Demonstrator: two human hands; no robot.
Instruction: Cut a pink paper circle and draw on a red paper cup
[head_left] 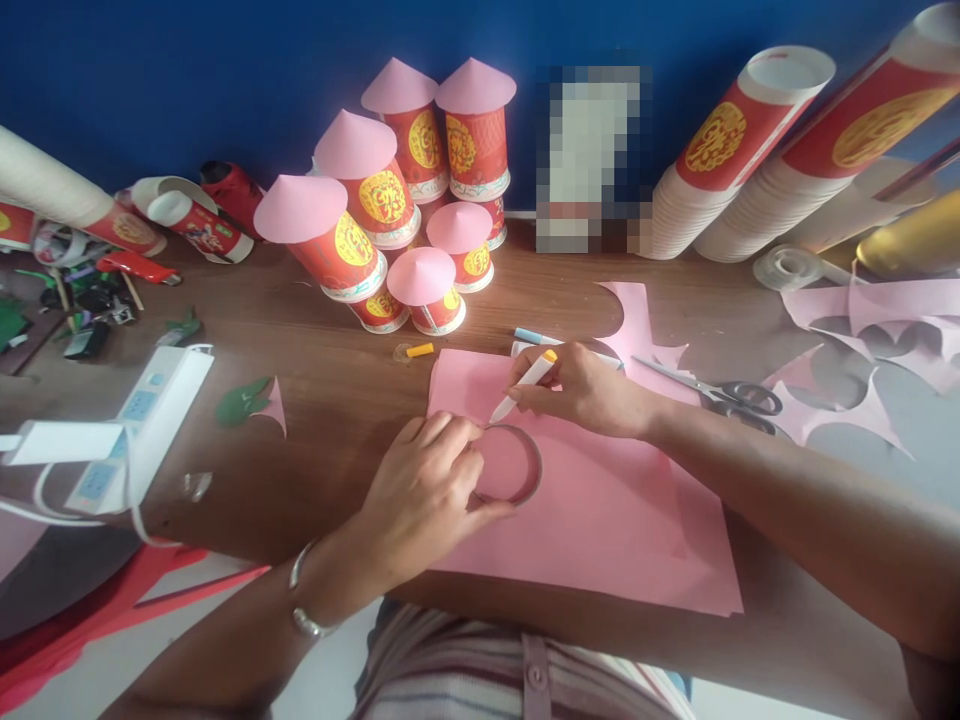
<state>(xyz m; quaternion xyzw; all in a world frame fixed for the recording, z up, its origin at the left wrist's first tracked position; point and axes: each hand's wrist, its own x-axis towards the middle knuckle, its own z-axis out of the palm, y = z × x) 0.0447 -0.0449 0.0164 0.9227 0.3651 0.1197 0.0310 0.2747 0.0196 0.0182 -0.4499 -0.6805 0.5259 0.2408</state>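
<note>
My left hand (431, 490) presses a thin grey ring (538, 470) flat on pink paper (622, 530), its fingers and thumb over the ring's left side. In my right hand (585, 390) is a white marker (534, 380) with a yellow end, its tip down at the ring's upper edge. A yellow marker cap (420, 350) lies just beyond the paper. Behind my right hand rests a blue-ended marker (529, 336), partly hidden. Scissors (720, 388) lie near my right forearm, on pink paper offcuts (636, 315).
Several red paper cups with pink cone tops (300, 215) stand at the back. Tall cup stacks (701, 170) lean at the right, near a tape roll (787, 268). A white power strip (142, 425) lies on the left, with cluttered tools (90, 300) behind it.
</note>
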